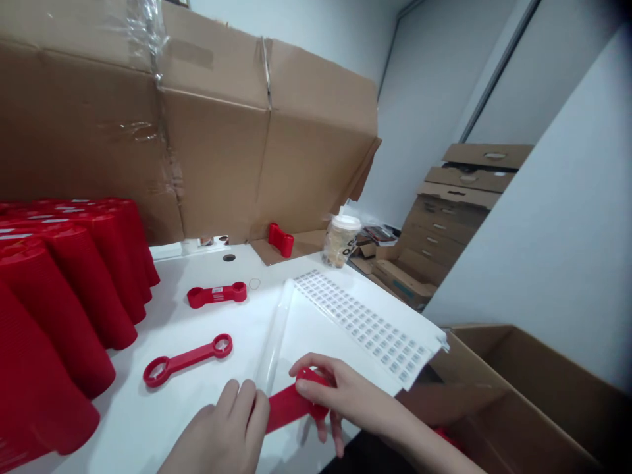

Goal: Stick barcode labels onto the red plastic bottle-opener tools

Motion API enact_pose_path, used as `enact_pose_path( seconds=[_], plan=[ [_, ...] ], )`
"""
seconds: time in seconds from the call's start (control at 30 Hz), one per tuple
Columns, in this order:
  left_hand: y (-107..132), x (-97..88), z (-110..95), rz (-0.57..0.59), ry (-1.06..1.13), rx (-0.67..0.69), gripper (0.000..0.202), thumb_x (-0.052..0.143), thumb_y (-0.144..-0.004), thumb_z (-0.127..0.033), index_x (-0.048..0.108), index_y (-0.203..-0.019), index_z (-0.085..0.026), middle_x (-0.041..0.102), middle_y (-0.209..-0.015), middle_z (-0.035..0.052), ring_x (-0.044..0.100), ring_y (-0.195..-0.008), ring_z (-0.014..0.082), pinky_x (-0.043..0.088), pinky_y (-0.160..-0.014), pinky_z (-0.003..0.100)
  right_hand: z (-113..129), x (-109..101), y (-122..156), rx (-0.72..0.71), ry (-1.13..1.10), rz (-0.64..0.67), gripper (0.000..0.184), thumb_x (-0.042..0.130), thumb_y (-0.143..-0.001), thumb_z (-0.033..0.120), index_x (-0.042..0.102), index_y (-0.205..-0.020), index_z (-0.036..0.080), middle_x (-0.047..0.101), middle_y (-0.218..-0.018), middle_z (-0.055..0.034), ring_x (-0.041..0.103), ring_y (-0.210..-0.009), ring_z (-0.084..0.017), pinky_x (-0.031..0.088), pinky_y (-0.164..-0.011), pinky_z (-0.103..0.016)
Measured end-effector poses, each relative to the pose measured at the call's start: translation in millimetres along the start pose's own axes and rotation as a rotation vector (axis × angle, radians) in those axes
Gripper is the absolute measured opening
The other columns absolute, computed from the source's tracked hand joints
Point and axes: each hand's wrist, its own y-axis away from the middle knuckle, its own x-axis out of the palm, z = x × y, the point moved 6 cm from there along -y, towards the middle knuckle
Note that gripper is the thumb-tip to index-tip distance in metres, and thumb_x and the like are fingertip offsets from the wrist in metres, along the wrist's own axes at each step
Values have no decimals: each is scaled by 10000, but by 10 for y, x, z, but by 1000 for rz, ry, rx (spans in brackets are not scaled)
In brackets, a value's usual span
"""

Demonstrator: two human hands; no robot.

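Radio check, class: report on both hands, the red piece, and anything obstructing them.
Left hand at clear plastic sleeve. Right hand gripping red plastic wrench-shaped piece. Label sheet alongside, not blocking.

My left hand point(217, 428) sits low in view, back upward, its fingers point(241, 401) curled forward and down. My right hand point(340, 395) reaches in from the lower right, its bare forearm point(424, 444) slanting toward the left hand, fingers bent inward, two pointing downward.

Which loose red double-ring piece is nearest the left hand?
The long one on the white table, just beyond the left hand; the other table piece lies farther back, a third sits on cardboard.
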Motion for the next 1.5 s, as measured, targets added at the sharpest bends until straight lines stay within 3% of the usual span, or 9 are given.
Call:
enact_pose_path(
  seconds=[0.1,0.3,0.5,0.63,0.93,1.1,1.23,1.33,1.5],
  plan=[
    [-109,-68,-35,83,-28,-13,565,337,-814,46,572,-1319,-52,684,-1179,250,685,-982,374,620,-626,400,-68,-101,23,-72,-62,-41,513,691,-784,652,572,-806,153,675,-683,-28,522,-394,-65,392,-319,-153],
    [-331,-246,66,65,76,-65,468,372,-859,29,621,-1215,-148,681,-1118,158,669,-993,332,608,-723,424,160,-191,183,-196,-34,-57,442,689,-830,599,577,-891,176,696,-639,-9,535,-392,-86,416,-355,-170],
    [-216,-347,403,-55,314,-385,643,393,-996,-523,318,-1472,-96,459,-1451,248,571,-1242,348,525,-963,469,411,-624,212,-315,123,-417,399,630,-896,558,577,-784,179,624,-545,24,493,-368,-74,366,-396,-182],
    [-60,-7,418,103,488,-484,335,337,-1018,-400,592,-979,-186,655,-1006,103,704,-875,259,542,-759,377,394,-843,129,-392,-107,-561,416,635,-878,592,559,-784,194,606,-551,26,460,-402,-85,364,-397,-199],
    [-105,383,223,120,434,-449,242,359,-1002,-272,582,-998,-176,664,-956,117,709,-847,264,542,-722,366,119,29,-604,-253,-404,-196,449,651,-848,635,524,-850,204,661,-688,6,614,-612,-124,494,-643,-252],
    [-94,366,147,126,351,-399,427,216,-966,-123,642,-1001,-130,669,-1028,219,685,-916,384,520,-772,533,7,225,-817,-247,-423,-183,456,672,-838,623,504,-837,199,650,-664,7,594,-619,-121,447,-655,-244],
    [32,93,140,82,483,-324,324,277,-990,-227,583,-886,-204,643,-910,93,659,-815,261,519,-740,386,19,176,-773,-271,-373,-234,422,626,-894,591,504,-814,195,620,-615,23,563,-579,-113,421,-632,-242],
    [190,-267,373,-85,985,-453,353,388,-985,-530,494,-819,-237,439,-668,-49,472,-592,131,390,-541,219,143,188,-640,-296,-314,-245,418,623,-909,568,497,-767,196,570,-541,49,543,-505,-105,380,-563,-233],
    [375,-665,722,-139,1396,-658,447,488,-904,-678,528,-830,-239,262,-452,-131,133,-412,72,81,-398,211,535,338,-308,-405,-202,-279,417,590,-930,566,492,-749,204,530,-473,66,522,-437,-102,340,-468,-219]
  ],
)
